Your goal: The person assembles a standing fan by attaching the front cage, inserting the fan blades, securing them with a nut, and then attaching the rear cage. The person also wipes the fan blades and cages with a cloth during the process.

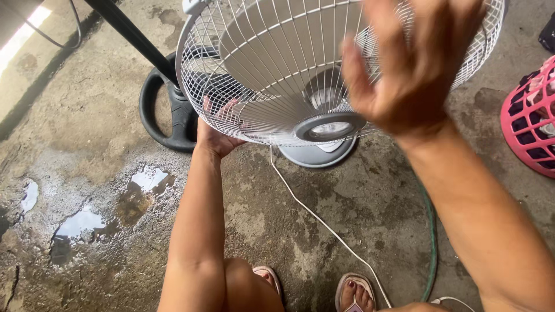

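A person's left hand (217,130) clamps its grip on the lower rim of a white wire fan guard (260,75), fingers hooked through the mesh, apparently to steady the tilted fan head while the right hand (413,69) hangs above it with fingers spread apart, holding nothing, blurred in front of the cage. The fan stands on wet concrete floor (87,173), its grey hub (330,127) facing the camera and its round base (318,156) just beneath. A white cord (324,222) trails from the base toward the person's sandalled feet (352,292). A black stand (167,110) crowds the guard's left edge; a pink basket (529,124) sits well apart at right, leaving open floor between
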